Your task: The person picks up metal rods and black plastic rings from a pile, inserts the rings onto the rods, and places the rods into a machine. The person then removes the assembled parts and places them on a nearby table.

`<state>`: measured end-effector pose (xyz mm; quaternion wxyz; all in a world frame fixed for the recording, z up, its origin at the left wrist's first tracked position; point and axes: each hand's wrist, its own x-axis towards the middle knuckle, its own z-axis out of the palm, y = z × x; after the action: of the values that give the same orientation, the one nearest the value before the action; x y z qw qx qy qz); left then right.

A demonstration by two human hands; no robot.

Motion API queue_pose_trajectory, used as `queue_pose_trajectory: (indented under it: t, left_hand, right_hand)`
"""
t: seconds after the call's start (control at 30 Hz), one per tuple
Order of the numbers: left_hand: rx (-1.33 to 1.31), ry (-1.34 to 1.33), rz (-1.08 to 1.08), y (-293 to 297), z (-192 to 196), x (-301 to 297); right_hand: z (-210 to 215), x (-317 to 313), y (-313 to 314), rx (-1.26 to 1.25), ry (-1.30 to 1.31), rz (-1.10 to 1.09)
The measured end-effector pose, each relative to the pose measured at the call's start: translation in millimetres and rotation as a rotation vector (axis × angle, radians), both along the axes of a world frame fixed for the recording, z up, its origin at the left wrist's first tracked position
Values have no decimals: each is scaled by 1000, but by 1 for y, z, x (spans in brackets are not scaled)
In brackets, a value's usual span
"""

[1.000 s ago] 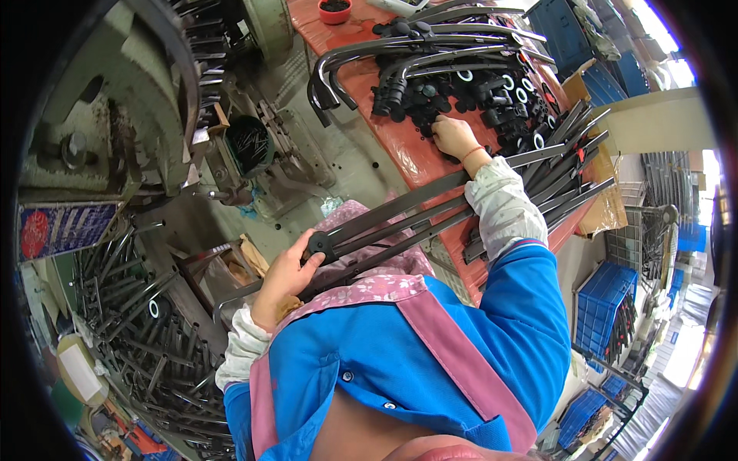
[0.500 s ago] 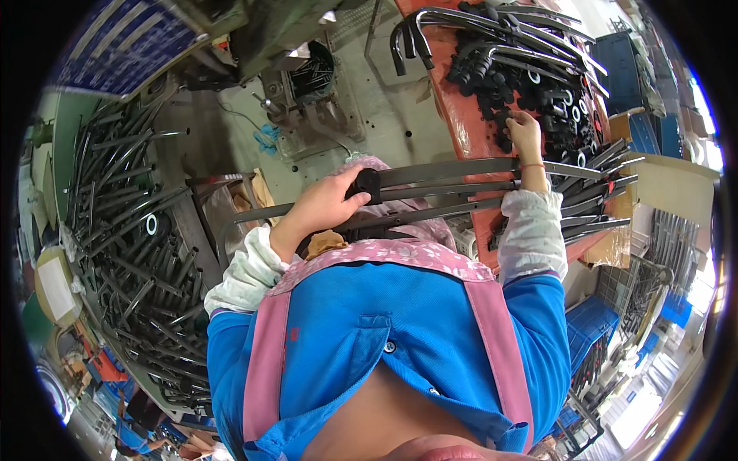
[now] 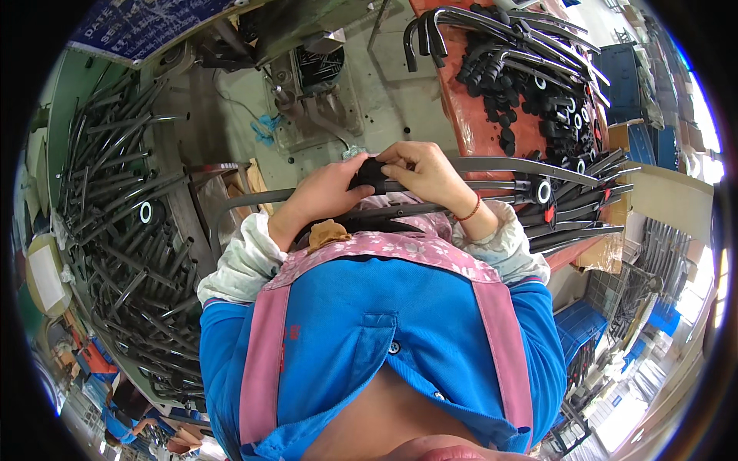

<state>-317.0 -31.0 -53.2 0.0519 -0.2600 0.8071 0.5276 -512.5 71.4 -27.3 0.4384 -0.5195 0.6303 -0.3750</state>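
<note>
Several long dark metal tubes (image 3: 492, 165) lie across my lap, running left to right. My left hand (image 3: 327, 188) is closed round a black plastic joint (image 3: 371, 175) on these tubes, thumb on the near side. Bent over the same joint from the right, my right hand (image 3: 427, 173) has thumb and fingertips pinched together at its top. Whatever sits between those fingertips is hidden. Farther right, a black fitting with a white ring (image 3: 543, 190) shows at the end of one tube.
To the right, a red-covered table (image 3: 461, 115) bears small black plastic parts (image 3: 503, 107) and bent tubes (image 3: 438, 34). A large heap of dark tubes (image 3: 138, 284) fills the left side. Ahead stands a metal machine base (image 3: 315, 123); a blue crate (image 3: 580, 330) is at lower right.
My right hand has come from the small black parts on the red table back to the joint beside my left hand. My left hand keeps its hold.
</note>
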Motion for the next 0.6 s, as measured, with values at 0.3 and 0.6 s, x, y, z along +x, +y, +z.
queue_pose_trajectory:
  t: [0.3,0.6]
  left_hand:
    - [-44,-3,8,1,-6,2]
    - [-95,-28,31,5,-4,2]
  right_hand:
    - [-6,13,-1,-125,168,-21]
    - [-13,11,-1,-303,332,36]
